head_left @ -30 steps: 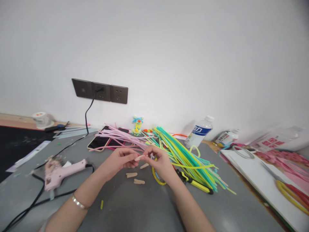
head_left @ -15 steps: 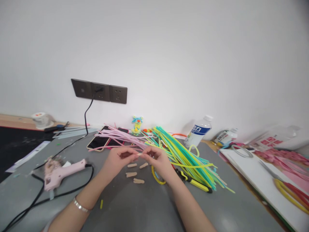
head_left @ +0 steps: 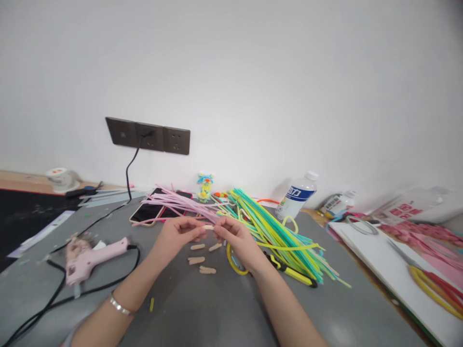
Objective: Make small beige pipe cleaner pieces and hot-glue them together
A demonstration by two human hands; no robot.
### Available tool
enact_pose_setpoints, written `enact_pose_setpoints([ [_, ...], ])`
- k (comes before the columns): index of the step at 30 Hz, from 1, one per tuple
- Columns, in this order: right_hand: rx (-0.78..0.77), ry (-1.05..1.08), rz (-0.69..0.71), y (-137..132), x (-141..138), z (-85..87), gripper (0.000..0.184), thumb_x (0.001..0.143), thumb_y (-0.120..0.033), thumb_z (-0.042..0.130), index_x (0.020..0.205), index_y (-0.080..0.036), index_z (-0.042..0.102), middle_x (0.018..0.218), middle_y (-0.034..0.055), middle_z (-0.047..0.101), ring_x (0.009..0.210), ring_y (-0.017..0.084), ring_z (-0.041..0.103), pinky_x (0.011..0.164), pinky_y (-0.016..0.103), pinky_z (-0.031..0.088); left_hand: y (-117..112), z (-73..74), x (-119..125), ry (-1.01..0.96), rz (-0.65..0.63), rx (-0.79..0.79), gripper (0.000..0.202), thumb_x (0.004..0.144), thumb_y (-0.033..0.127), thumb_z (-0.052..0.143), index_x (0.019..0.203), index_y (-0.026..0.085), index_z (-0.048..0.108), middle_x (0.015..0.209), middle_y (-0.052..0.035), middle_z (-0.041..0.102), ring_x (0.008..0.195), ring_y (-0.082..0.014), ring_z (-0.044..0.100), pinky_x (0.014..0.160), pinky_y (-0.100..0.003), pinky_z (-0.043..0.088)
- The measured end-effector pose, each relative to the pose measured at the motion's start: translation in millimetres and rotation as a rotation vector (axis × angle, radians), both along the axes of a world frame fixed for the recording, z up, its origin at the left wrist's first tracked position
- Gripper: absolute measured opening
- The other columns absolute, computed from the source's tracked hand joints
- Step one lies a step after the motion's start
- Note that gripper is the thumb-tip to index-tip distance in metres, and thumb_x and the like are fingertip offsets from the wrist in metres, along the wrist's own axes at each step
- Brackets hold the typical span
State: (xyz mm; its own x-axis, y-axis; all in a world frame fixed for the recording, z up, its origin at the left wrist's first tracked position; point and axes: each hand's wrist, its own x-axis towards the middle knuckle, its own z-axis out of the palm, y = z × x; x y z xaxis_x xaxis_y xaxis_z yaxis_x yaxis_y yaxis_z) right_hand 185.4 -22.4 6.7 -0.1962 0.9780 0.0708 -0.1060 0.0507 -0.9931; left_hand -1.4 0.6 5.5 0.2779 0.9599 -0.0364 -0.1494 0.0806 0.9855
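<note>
Both ends of the short beige piece (head_left: 209, 227) sit pinched in your left hand (head_left: 183, 233) and right hand (head_left: 236, 236), right of the pink glue gun (head_left: 101, 255); a light, level grip should avoid bending it.

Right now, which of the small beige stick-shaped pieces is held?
The beige piece pinched between the left hand and the right hand; the four other beige pieces lie on the grey tabletop.

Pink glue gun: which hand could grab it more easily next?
Probably the left hand: the glue gun lies on the left, nearer to it than to the right hand. Both hands are pinching a small beige piece, though.
</note>
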Motion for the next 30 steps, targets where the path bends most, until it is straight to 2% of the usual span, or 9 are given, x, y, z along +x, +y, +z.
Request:
enact_pose_setpoints([
  [7,0.020,-0.031,0.026,-1.6,1.9,3.3,0.037,0.079,-0.052,0.073,0.075,-0.018,0.059,0.066,-0.0025,0.056,0.061,0.012,0.049,0.062,0.025,0.040,-4.6,1.3,1.6,-0.112,-0.045,-0.131,0.033,0.060,0.037,0.090,0.079,0.013,0.078,0.070,-0.0041,0.078,0.066,-0.0135,0.072,0.063,-0.019,0.057],
  [14,0.072,-0.010,0.087,-2.3,3.1,6.2,0.032,0.082,-0.048,0.072,0.077,-0.018,0.061,0.069,-0.0016,0.058,0.064,0.013,0.051,0.065,0.025,0.042,-5.9,1.5,-0.7,-0.227,-0.171,-0.307,0.031,0.058,0.033,0.093,0.073,0.012,0.074,0.066,-0.0030,0.075,0.059,-0.0110,0.070,0.057,-0.016,0.056],
  [22,0.059,0.085,0.196,-3.8,0.4,-0.5,0.030,0.077,-0.044,0.079,0.078,-0.018,0.064,0.069,-0.0012,0.063,0.062,0.012,0.056,0.064,0.026,0.045,-9.9,6.2,-3.0,-0.286,-0.356,-0.383,0.025,0.065,0.028,0.090,0.068,0.011,0.072,0.061,-0.0007,0.070,0.051,-0.0050,0.063,0.051,-0.011,0.050],
  [25,0.081,0.100,0.218,-5.6,0.0,0.0,0.030,0.078,-0.045,0.077,0.077,-0.018,0.064,0.068,-0.0009,0.063,0.061,0.012,0.055,0.063,0.026,0.045,-10.0,4.7,-3.1,-0.266,-0.351,-0.363,0.025,0.067,0.029,0.088,0.068,0.010,0.072,0.062,-0.0013,0.071,0.051,-0.0055,0.063,0.052,-0.012,0.050],
  [30,0.084,0.072,0.154,-6.7,1.5,3.5,0.029,0.079,-0.043,0.077,0.077,-0.018,0.062,0.066,-0.0019,0.060,0.060,0.011,0.053,0.061,0.024,0.045,-8.0,4.8,-1.3,-0.193,-0.238,-0.215,0.029,0.065,0.035,0.089,0.072,0.012,0.072,0.063,-0.0026,0.073,0.055,-0.0103,0.067,0.056,-0.017,0.053],
])
